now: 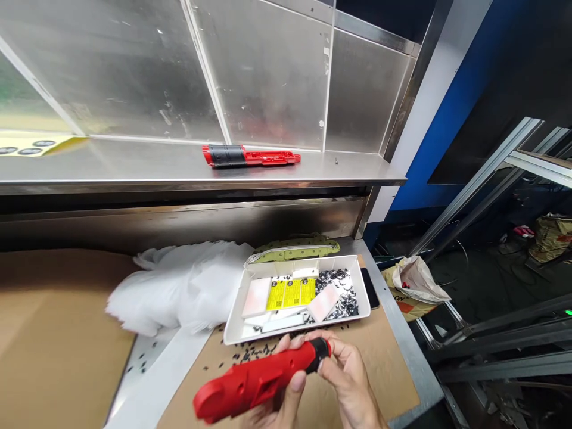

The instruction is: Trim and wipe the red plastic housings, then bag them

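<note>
From where I stand, the steel table [384, 304] ends on the right in a slanting edge, with a gap beyond it where a paper sack [411, 289] stands by a metal frame [487, 173]. Bare cardboard [388, 369] lies between the right hand [353, 381] and that edge, so there's open room on that side. Ahead it's tighter: a white tray [363, 286] sits just past the fingers, black bits [252, 353] are strewn along its near side, and a heap of white wrapping [192, 292] fills the space to its left. The shelf [348, 170] above juts out over the back, bearing another red piece [272, 158] with a black sleeve. The red housing [263, 378] being worked on is long and glossy, rounded at its near-left end, with a squarish recess in its side and a black collar [318, 353] near the far-right end. It's held up in front of the tray, tilted, spanning both hands. The left hand [281, 411] is curled round its body from below, thumb on the near side, fingers over the far side. The right hand is partly closed about the collar end, thumb and fingertips against it.
</note>
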Demonstrator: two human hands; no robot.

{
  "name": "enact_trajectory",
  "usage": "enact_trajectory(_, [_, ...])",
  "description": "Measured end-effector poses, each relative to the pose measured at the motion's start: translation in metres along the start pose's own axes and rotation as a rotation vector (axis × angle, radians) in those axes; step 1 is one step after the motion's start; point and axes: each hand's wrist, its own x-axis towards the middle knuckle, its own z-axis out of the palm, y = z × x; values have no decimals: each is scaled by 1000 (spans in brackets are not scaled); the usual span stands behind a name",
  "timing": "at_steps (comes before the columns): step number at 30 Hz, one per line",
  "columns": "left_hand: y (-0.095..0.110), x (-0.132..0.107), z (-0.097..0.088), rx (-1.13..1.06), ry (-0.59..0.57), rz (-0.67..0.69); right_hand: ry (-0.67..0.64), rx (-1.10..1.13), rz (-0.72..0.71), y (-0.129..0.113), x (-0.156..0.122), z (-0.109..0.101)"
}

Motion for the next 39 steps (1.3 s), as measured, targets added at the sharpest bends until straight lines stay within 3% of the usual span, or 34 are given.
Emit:
enact_trajectory(4, [3,8,0,-75,-40,-88,31,-39,-43,1,-2,0])
enact_trajectory(9, [17,13,3,-127,-72,-123,-18,-97,-60,4,-5,-2])
enact_trajectory(13, [27,19,2,-162,-113,-211,78,-160,-92,5,-7,-5])
enact_trajectory(19, [17,29,-4,-222,-141,-267,60,-264,-197,12,-13,-2])
enact_trajectory(23, [20,30,-4,-285,-169,-434,-12,-236,-181,23,-20,3])
enact_trajectory(26, [30,26,3,-362,-100,-535,-59,-328,-220,22,-23,5])
enact_trajectory(29, [38,23,10,-380,3,-569,-103,-594,-287,9,-21,3])
enact_trajectory(32, [39,23,12,-316,17,-539,-117,-950,-373,-8,-18,-1])
enact_trajectory(35, [35,25,8,-240,-9,-424,-123,-1200,-518,-16,-16,-7])
enact_trajectory(39, [30,34,0,43,-170,-52,39,-1182,-627,-15,-12,-25])
